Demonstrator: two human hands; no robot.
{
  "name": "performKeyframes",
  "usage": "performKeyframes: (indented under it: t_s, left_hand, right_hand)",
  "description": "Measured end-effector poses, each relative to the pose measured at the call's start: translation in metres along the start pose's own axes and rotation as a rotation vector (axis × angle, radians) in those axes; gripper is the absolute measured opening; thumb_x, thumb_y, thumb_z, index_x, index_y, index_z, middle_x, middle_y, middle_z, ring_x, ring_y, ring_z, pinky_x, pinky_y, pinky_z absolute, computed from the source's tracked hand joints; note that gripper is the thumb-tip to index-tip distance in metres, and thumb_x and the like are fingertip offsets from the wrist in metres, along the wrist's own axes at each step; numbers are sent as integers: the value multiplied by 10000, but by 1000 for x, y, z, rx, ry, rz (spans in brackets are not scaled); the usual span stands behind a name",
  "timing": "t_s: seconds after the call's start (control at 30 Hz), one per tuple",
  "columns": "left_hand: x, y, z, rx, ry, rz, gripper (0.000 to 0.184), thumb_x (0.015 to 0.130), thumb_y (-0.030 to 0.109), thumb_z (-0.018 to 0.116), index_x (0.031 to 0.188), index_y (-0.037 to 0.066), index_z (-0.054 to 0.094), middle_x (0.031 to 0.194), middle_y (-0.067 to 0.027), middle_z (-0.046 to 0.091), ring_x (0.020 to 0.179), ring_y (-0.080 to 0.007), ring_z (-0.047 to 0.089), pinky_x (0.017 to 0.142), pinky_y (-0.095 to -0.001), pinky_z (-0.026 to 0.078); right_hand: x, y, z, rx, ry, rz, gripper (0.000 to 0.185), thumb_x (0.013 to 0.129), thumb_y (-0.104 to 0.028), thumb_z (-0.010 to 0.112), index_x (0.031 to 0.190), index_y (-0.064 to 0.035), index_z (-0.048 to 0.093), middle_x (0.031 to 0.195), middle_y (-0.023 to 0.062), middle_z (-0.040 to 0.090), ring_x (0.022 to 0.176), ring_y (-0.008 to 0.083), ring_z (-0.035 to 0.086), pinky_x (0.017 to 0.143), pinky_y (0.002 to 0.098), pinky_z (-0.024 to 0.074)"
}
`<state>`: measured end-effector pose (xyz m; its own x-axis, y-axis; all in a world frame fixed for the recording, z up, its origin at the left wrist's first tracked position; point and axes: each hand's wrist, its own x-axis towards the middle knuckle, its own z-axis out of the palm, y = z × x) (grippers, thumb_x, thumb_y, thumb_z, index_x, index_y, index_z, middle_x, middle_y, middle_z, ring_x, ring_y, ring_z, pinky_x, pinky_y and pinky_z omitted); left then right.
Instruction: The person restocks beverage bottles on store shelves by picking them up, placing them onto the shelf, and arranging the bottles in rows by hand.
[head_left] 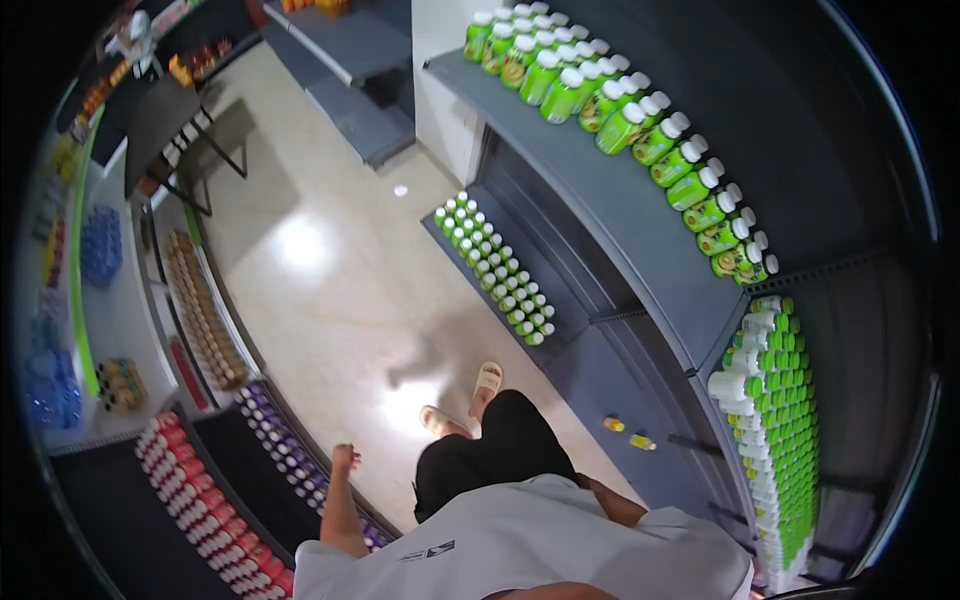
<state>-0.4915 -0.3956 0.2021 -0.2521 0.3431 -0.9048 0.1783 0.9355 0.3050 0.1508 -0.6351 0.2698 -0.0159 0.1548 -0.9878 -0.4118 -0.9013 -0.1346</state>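
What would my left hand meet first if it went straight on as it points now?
Your left hand would likely meet the pale floor first; the near stretch looks free, though how high the hand hangs above it is hard to judge.

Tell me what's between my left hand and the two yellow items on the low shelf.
From your left hand to the yellow items, the head view shows floor, your black shorts, more floor, then part of the low shelf.

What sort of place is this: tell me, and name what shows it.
Most likely a shop or supermarket: green bottles with white caps line a dark shelf, while purple containers stand in tight rows opposite.
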Motion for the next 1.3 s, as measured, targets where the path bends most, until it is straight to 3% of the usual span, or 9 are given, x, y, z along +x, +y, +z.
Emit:
performKeyframes:
  t_s: [0.17, 0.2, 0.23, 0.37, 0.47, 0.67, 0.9, 1.17, 1.3]
  left_hand:
    - [-55, 25, 16, -68, 28, -38, 182, 938, 193, 477, 956, 43, 579, 788, -148, 670, 526, -248, 610, 438, -372, 463]
    - [-44, 41, 35, -45, -179, -83, 233, 944, 237, 486, 1030, 42, 583, 816, -148, 686, 588, -249, 641, 491, -403, 494]
    - [-47, 64, 54, -13, -387, -120, 297, 951, 280, 496, 1103, 42, 588, 844, -147, 701, 650, -250, 673, 545, -435, 525]
    - [-49, 113, 141, 769, -99, 785, 370, 936, 334, 556, 1021, -2, 685, 934, -249, 707, 865, -415, 680, 767, -484, 542]
    - [-69, 172, 145, 720, 192, 775, 399, 924, 365, 599, 986, -18, 693, 965, -270, 699, 940, -421, 674, 829, -480, 541]
    - [-77, 307, 140, 553, -243, 688, 383, 965, 331, 590, 1154, 9, 673, 996, -130, 715, 862, -223, 685, 765, -342, 561]
    - [-189, 502, 229, -4, -675, 837, 303, 1041, 258, 512, 1188, 24, 636, 1099, -78, 688, 1032, -175, 653, 904, -314, 517]
    - [-291, 700, 284, 5, -998, 1146, 480, 1045, 191, 496, 1496, 91, 366, 1223, -128, 646, 991, -216, 688, 847, -321, 553]
    - [-283, 747, 300, 73, -1067, 1125, 596, 1018, 121, 528, 1548, 123, 257, 1091, -113, 649, 858, -175, 678, 748, -288, 559]
  right_hand:
    - [127, -31, -30, -348, -329, -625, 253, 949, -168, 585, 1066, 22, 704, 943, 113, 721, 751, 206, 675, 722, 372, 555]
    - [107, -131, 46, -689, 14, -225, 223, 912, -193, 576, 836, -19, 691, 709, 115, 674, 615, 202, 674, 554, 353, 535]
    - [133, -155, 45, -910, -26, -592, 228, 902, -193, 587, 784, -9, 649, 671, 107, 662, 572, 202, 659, 512, 354, 516]
    - [107, -281, 125, -527, -3, -700, 187, 941, -202, 575, 966, -25, 629, 754, 89, 685, 596, 170, 646, 515, 304, 498]
    - [93, -354, 179, -448, -229, -899, 137, 965, -147, 517, 965, -44, 607, 752, 63, 659, 633, 142, 622, 584, 293, 512]
    - [-77, -421, 268, -390, -401, -1080, 218, 1013, -175, 553, 1146, -6, 592, 959, 104, 697, 829, 162, 667, 747, 303, 541]
    - [-186, -480, 285, -151, -488, -1132, 357, 1026, -162, 547, 1354, -36, 481, 1005, 85, 677, 874, 131, 643, 819, 273, 511]
    - [-275, -665, 320, -285, 534, -1683, 462, 922, -37, 640, 1366, -87, 523, 972, 82, 589, 782, 175, 617, 675, 295, 518]
    - [-286, -721, 352, -512, 1160, -1608, 533, 929, -284, 672, 1401, -124, 486, 1031, 141, 598, 894, 319, 653, 697, 420, 548]
